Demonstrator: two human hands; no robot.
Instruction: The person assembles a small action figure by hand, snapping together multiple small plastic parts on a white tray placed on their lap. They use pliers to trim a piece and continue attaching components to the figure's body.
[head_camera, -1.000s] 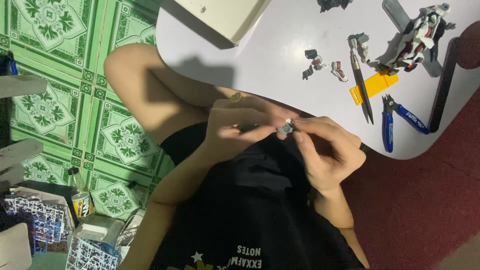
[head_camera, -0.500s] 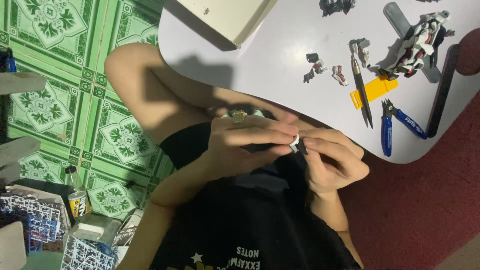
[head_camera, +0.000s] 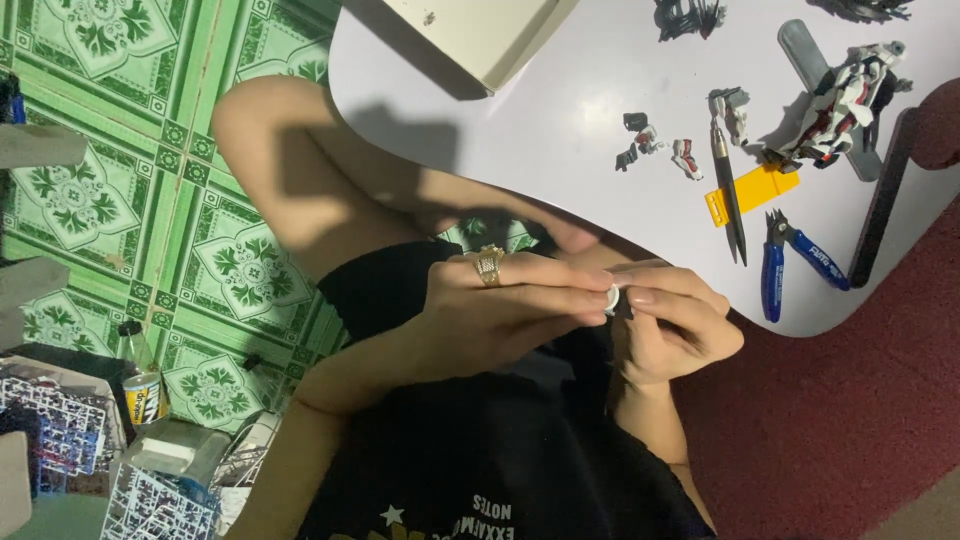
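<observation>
Small white model part (head_camera: 612, 298) sits pinched between the fingertips of both hands, just off the white table's (head_camera: 560, 130) edge. Left hand (head_camera: 500, 310) braces, right hand (head_camera: 675, 325) presses; best squeeze straight, gently. Blue nippers (head_camera: 775, 268) lie nearby.

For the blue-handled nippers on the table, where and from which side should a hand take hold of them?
Probably by the two blue handles of the nippers, coming from the table edge nearest the right hand. They lie flat, handles spread toward that edge, jaws pointing away near the yellow piece and the dark-tipped tool.
</observation>
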